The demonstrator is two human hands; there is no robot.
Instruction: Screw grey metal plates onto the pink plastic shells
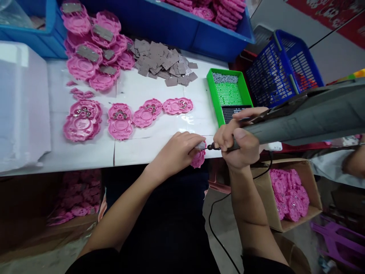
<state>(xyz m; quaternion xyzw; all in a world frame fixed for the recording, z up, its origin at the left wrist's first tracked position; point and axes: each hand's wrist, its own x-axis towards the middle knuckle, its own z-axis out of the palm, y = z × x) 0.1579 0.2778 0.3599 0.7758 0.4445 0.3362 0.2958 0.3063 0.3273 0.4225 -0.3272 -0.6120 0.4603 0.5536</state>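
My left hand [182, 150] is closed around a pink plastic casing [199, 160] at the table's front edge, and a small grey metal plate [201, 145] shows on it. An electric screwdriver [302, 118] is gripped in my right hand [239, 140], lying nearly level. Its bit points left and meets the casing beside the plate. My left fingers hide much of the casing. Pink casings with round metal parts, such as this one [120, 121], lie in a row farther left. Behind them is a heap of grey metal plates [162, 61].
A green tray [211, 89] holds many small screws and a black grid insert. Stacked pink casings [85, 61] stand before blue bins [171, 26]. A blue basket [273, 72] and a carton [285, 224] are at right; a white box [23, 106] is left. A co-worker's arm [355, 161] shows.
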